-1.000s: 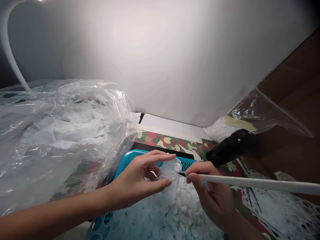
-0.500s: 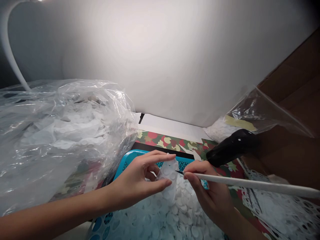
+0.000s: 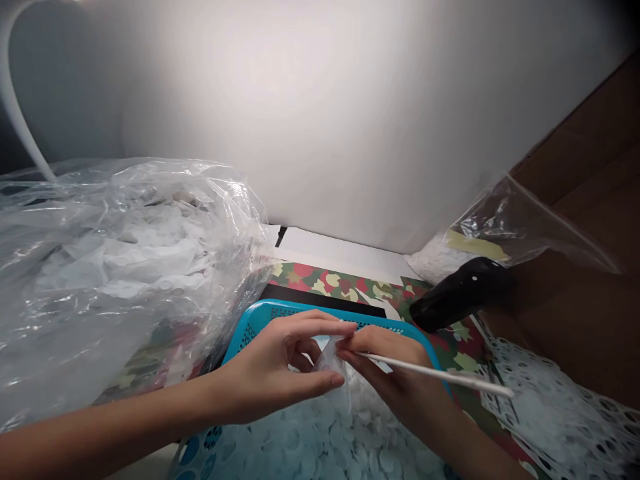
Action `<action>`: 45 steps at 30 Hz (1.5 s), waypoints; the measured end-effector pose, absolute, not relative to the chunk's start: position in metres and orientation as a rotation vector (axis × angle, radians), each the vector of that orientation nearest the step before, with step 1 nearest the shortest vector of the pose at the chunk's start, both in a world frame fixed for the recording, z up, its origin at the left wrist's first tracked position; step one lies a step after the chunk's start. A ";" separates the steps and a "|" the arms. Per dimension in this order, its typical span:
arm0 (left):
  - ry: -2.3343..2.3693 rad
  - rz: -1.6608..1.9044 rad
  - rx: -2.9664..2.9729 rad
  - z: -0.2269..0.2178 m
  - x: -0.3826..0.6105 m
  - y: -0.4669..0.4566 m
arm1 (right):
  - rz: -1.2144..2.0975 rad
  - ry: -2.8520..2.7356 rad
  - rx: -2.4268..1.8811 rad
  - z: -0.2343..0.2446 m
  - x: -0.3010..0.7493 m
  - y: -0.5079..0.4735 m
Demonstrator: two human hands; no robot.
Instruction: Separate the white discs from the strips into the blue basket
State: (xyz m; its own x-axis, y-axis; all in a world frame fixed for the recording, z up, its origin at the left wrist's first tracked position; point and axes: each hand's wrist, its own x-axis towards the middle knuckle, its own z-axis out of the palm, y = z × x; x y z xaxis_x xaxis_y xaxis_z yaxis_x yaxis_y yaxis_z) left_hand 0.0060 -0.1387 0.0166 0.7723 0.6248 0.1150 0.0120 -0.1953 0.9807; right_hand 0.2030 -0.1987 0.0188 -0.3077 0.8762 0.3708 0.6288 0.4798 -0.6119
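Observation:
My left hand (image 3: 267, 363) pinches a small transparent plastic bag (image 3: 327, 363) between thumb and fingers, with white discs showing through it. My right hand (image 3: 395, 373) is right beside the bag and grips a slim white stick (image 3: 435, 373). The stick's near end reaches the bag's edge, and its tip is hard to make out. Below both hands, a blue plastic basket (image 3: 320, 308) is heaped with loose white discs (image 3: 370, 433).
A large transparent bag of white discs (image 3: 125, 260) fills the left side. A black handheld appliance (image 3: 460, 293) and a taped bag of white material (image 3: 480, 247) sit at the right. White perforated material (image 3: 550, 407) lies at the lower right, on patterned paper (image 3: 340, 283).
My right hand has moved left, in against the small bag, and the stick now looks shorter and points more steeply down. The view has shifted slightly, showing more of the basket's far rim.

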 end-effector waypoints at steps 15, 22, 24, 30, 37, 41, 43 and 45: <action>0.575 0.674 1.792 0.012 0.006 -0.141 | 0.541 -1.969 -1.014 0.016 0.207 -0.209; 0.573 0.671 1.792 0.010 0.008 -0.141 | 0.515 -2.078 -1.019 0.025 0.201 -0.208; 0.571 0.672 1.793 0.010 0.008 -0.141 | 0.456 -2.099 -1.033 0.025 0.200 -0.206; 0.488 0.710 1.840 0.012 0.008 -0.145 | 0.158 -2.277 -1.221 0.019 0.197 -0.199; 0.539 0.712 1.850 0.012 0.008 -0.146 | 0.361 -1.964 -1.075 0.021 0.203 -0.209; 0.585 0.673 1.824 0.011 0.007 -0.142 | 0.368 -1.816 -1.106 0.018 0.206 -0.211; 0.587 0.671 1.812 0.010 0.006 -0.142 | 0.406 -1.855 -1.126 0.017 0.205 -0.210; 0.586 0.677 1.813 0.009 0.006 -0.142 | 0.440 -1.877 -1.129 0.017 0.204 -0.209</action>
